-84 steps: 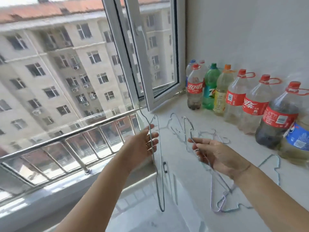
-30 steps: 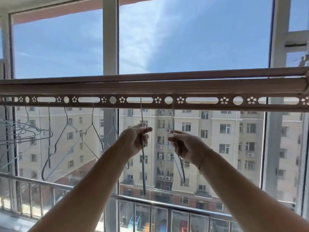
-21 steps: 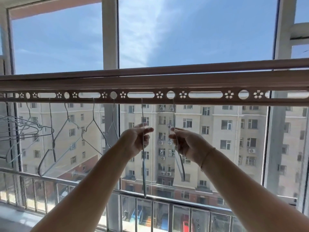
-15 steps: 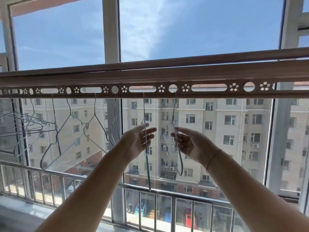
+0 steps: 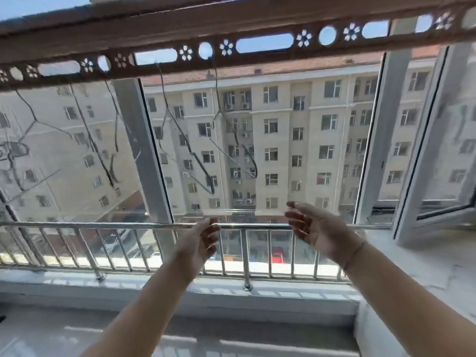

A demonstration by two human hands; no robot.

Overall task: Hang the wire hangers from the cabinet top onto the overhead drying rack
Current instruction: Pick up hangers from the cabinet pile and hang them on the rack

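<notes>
**Head camera:** Your left hand [image 5: 203, 243] and right hand [image 5: 314, 228] were both empty. The fingers were loosely spread and the palms turned toward each other, raised in front of the balcony railing [image 5: 103, 224] and well below the drying rack [image 5: 257, 24]. Two wire hangers [image 5: 189, 150] hung from the rack's perforated strip, their tops reaching into its cut-outs and their bodies slanting down to the right. Neither hand touched them. More hangers [image 5: 87, 124] hung further left along the same strip, blurred against the glass. An apartment block [image 5: 309, 124] filled the window beyond. An open window sash [image 5: 425, 150] stood at the right above a white marble ledge [image 5: 425, 266], which looked to be the cabinet top. No hangers showed on the part of it in view, so how many were left to hang could not be told.

Judging by the thin wire, these hangers would be very light and springy rather than rigid. They would bend out of shape easily and snag on one another. The sensible hold would be a pinch at the neck just under the hook, or at a shoulder, leaving the hook free to steer into a slot. Lifting one at a time from a pile would likely spare you tangles.
</notes>
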